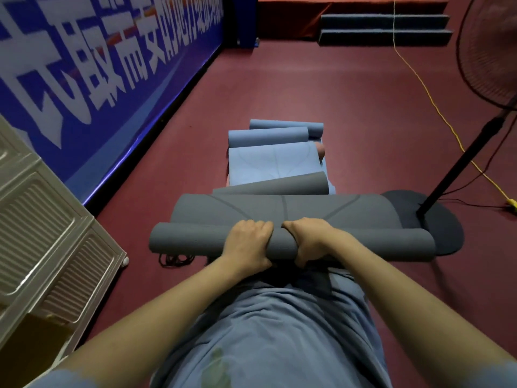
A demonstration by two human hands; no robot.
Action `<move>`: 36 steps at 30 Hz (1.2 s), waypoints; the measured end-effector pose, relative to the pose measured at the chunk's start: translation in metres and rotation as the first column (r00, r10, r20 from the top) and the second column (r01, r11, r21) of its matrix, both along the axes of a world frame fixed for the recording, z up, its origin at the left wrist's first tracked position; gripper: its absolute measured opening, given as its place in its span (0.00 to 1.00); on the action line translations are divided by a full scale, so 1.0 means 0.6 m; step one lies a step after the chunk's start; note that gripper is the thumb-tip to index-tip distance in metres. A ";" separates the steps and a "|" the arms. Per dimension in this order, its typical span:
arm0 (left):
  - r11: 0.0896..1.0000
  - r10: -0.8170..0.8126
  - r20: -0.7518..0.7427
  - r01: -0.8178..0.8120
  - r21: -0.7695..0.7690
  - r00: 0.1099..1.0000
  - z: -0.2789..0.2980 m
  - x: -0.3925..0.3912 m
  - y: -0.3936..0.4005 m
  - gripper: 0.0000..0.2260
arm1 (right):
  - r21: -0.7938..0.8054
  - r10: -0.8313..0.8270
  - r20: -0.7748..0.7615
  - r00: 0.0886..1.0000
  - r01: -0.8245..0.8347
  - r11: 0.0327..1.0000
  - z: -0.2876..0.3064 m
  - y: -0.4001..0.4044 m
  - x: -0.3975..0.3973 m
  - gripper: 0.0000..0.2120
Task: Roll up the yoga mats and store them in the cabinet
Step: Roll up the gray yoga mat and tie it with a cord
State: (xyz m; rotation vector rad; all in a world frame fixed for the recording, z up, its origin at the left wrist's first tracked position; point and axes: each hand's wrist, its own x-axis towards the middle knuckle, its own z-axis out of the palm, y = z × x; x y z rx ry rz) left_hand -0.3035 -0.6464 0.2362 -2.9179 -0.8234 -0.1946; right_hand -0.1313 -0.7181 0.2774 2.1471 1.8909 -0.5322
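Note:
A grey yoga mat point(279, 211) lies on the dark red floor in front of me, its near end wound into a roll point(190, 238). My left hand point(247, 239) and my right hand point(310, 239) grip that roll side by side near its middle, fingers curled over its top. Beyond it a second grey roll point(279, 186) lies at a slant. Further off lies a blue mat point(271, 163) with two blue rolls point(268, 135) at its far end. The white cabinet point(42, 219) with ribbed doors stands at my left.
A standing fan's pole point(461, 163) rises from a dark round base point(436, 228) just right of the grey mat. A yellow cord point(436, 107) runs across the floor at right. A blue banner point(98, 79) lines the left side. Black cords point(173, 259) lie under the roll's left end. Steps point(383, 26) stand at the far end.

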 end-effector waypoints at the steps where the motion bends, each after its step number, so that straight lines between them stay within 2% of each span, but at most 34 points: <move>1: 0.999 -0.010 0.005 0.010 0.032 1.000 -0.007 -0.003 -0.001 0.30 | -0.048 -0.008 -0.045 0.999 0.006 0.999 0.007 0.009 0.004 0.34; 4: 0.996 -0.020 -0.019 0.021 0.086 1.000 -0.015 -0.002 0.009 0.38 | -0.124 -0.044 -0.169 0.985 0.023 0.992 0.023 0.027 0.011 0.35; 7: 0.996 0.002 -0.050 0.002 0.090 0.999 -0.009 0.009 0.014 0.31 | -0.117 -0.052 -0.150 0.987 0.034 0.993 0.017 0.027 0.011 0.36; 9: 0.995 -0.007 -0.077 0.014 0.100 0.997 -0.004 0.016 0.015 0.24 | -0.010 -0.049 -0.094 0.994 0.048 0.999 0.001 0.013 0.017 0.38; 11: 0.995 -0.032 -0.079 0.039 0.089 0.996 0.004 0.025 0.019 0.19 | 0.185 -0.005 -0.079 0.997 0.020 0.983 -0.019 -0.009 0.030 0.38; 13: 0.999 -0.038 -0.102 0.041 0.028 0.994 0.017 0.037 0.029 0.19 | 0.306 0.039 -0.093 0.995 -0.009 0.952 -0.028 -0.026 0.047 0.37; 15: 0.999 -0.037 -0.149 0.033 -0.031 0.988 0.030 0.044 0.041 0.22 | 0.291 0.057 -0.083 0.995 -0.031 0.956 -0.021 -0.031 0.063 0.38; 18: 0.994 -0.041 -0.209 0.018 -0.111 0.977 0.050 0.055 0.060 0.26 | 0.239 0.045 0.013 0.999 -0.047 0.970 -0.008 -0.033 0.090 0.40; 22: 0.976 -0.069 -0.301 0.002 -0.217 0.951 0.077 0.065 0.069 0.25 | 0.219 -0.066 0.022 0.998 0.060 0.974 -0.007 -0.044 0.101 0.34; 28: 0.944 -0.107 -0.342 -0.013 -0.331 0.934 0.131 0.023 0.041 0.24 | 0.064 -0.103 -0.135 0.985 0.113 0.992 0.043 -0.063 0.065 0.33; 32: 0.920 -0.114 -0.388 -0.050 -0.389 0.915 0.103 -0.026 -0.029 0.25 | -0.102 -0.095 -0.202 0.975 0.075 0.992 0.036 -0.126 0.015 0.33; 34: 0.942 -0.090 -0.387 -0.048 -0.332 0.917 0.086 -0.041 -0.054 0.26 | -0.035 -0.086 -0.135 0.987 0.082 0.996 0.017 -0.153 -0.005 0.32; 36: 0.950 -0.068 -0.378 -0.056 -0.307 0.923 0.083 -0.037 -0.055 0.26 | 0.107 -0.071 -0.004 0.997 0.071 0.992 0.004 -0.170 -0.018 0.30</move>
